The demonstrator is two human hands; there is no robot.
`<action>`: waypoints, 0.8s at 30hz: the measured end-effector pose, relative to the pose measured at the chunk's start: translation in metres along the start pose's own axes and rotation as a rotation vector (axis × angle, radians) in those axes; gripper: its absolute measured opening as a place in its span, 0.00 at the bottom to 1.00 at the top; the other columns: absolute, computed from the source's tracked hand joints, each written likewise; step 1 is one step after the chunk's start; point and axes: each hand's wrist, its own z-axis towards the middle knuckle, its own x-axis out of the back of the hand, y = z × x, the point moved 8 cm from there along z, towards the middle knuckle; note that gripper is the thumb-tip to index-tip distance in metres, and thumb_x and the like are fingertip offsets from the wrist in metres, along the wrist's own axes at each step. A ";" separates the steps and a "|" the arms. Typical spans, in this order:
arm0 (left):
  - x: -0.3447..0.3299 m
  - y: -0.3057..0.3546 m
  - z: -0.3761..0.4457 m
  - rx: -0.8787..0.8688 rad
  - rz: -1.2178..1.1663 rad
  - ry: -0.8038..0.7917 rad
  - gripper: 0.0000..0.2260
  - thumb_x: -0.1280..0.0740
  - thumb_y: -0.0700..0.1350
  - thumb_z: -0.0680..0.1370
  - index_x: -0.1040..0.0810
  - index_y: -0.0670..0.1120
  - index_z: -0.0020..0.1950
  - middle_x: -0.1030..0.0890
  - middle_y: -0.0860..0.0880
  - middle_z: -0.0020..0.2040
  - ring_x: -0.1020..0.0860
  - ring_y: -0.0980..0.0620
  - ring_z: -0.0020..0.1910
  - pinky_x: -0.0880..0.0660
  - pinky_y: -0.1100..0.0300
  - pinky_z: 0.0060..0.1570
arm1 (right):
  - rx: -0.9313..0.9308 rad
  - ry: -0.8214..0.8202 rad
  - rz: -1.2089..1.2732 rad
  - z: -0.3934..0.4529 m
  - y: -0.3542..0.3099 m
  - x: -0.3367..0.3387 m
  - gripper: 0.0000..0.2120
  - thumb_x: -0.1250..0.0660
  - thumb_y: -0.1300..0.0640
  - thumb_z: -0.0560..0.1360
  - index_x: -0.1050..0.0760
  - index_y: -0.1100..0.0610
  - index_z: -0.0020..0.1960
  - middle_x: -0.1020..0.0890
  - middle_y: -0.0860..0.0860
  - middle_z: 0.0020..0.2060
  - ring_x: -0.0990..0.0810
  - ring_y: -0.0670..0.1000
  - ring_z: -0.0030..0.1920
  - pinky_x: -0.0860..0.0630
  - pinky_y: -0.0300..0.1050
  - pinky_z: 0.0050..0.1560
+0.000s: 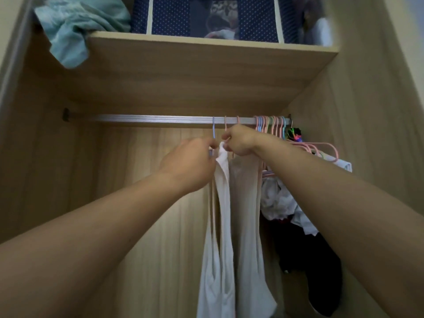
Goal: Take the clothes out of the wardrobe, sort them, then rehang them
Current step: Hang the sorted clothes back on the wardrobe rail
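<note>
Two hands pinched one white garment (223, 203) at the rail (149, 118): my left hand (190, 166), my right hand (241, 141); three hangers hung apart.

Matt wood-grain wardrobe (68, 203) — ribbed metal rail (149, 118) — soft cloth garment (220, 260).

Garments (226, 226) hang mid-rail (149, 118), spare hangers (270, 125) bunched right, probably a storage box (206, 17) on the shelf (206, 42) above.

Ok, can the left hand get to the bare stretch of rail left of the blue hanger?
Probably yes. The left hand pinches the white garment just below the rail, and nothing hangs on the rail left of the blue hanger; it would have to let go first.
</note>
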 end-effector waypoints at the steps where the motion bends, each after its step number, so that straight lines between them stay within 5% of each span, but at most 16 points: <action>1: 0.001 -0.003 0.000 0.013 0.013 0.018 0.16 0.40 0.42 0.80 0.20 0.53 0.64 0.17 0.47 0.60 0.22 0.43 0.60 0.24 0.53 0.55 | 0.018 -0.004 0.039 0.005 0.002 -0.004 0.14 0.35 0.59 0.80 0.22 0.64 0.63 0.18 0.59 0.57 0.20 0.58 0.58 0.24 0.50 0.61; 5: 0.002 -0.018 0.004 0.066 0.006 0.034 0.16 0.40 0.41 0.81 0.19 0.53 0.64 0.16 0.48 0.58 0.21 0.45 0.60 0.28 0.57 0.54 | 0.053 0.009 0.374 0.019 0.012 -0.012 0.09 0.29 0.65 0.75 0.17 0.59 0.54 0.17 0.50 0.42 0.21 0.47 0.44 0.26 0.36 0.42; 10: 0.005 -0.018 0.011 0.073 0.031 0.031 0.14 0.40 0.42 0.82 0.17 0.52 0.58 0.16 0.50 0.52 0.21 0.49 0.54 0.28 0.60 0.49 | 0.097 0.007 0.405 0.035 0.014 -0.012 0.07 0.26 0.64 0.73 0.17 0.57 0.50 0.20 0.54 0.36 0.23 0.51 0.37 0.24 0.44 0.40; 13: 0.000 -0.020 0.015 0.082 0.084 -0.013 0.13 0.40 0.43 0.81 0.15 0.51 0.53 0.17 0.50 0.51 0.21 0.49 0.52 0.26 0.58 0.49 | -0.019 0.006 0.343 0.053 0.027 -0.011 0.08 0.29 0.69 0.73 0.23 0.58 0.47 0.21 0.56 0.36 0.22 0.52 0.31 0.24 0.40 0.31; 17: -0.001 -0.029 0.023 0.083 0.167 -0.012 0.12 0.39 0.47 0.81 0.16 0.48 0.51 0.18 0.47 0.53 0.22 0.46 0.56 0.24 0.51 0.55 | -0.069 0.151 -0.013 0.077 0.035 -0.006 0.07 0.33 0.62 0.74 0.20 0.62 0.51 0.16 0.58 0.49 0.18 0.57 0.45 0.23 0.42 0.42; 20: 0.002 -0.027 0.028 0.067 0.172 0.044 0.14 0.39 0.57 0.81 0.18 0.51 0.48 0.23 0.48 0.52 0.26 0.48 0.59 0.28 0.53 0.58 | -0.006 0.184 -0.037 0.091 0.030 -0.014 0.10 0.36 0.57 0.76 0.19 0.59 0.52 0.17 0.57 0.52 0.19 0.59 0.53 0.23 0.44 0.49; 24: -0.008 -0.012 0.030 0.046 0.311 0.034 0.19 0.39 0.67 0.78 0.24 0.52 0.50 0.26 0.50 0.55 0.30 0.48 0.60 0.29 0.49 0.59 | 0.040 0.179 -0.016 0.098 0.026 -0.023 0.07 0.37 0.59 0.77 0.20 0.59 0.47 0.16 0.57 0.46 0.18 0.59 0.49 0.23 0.44 0.45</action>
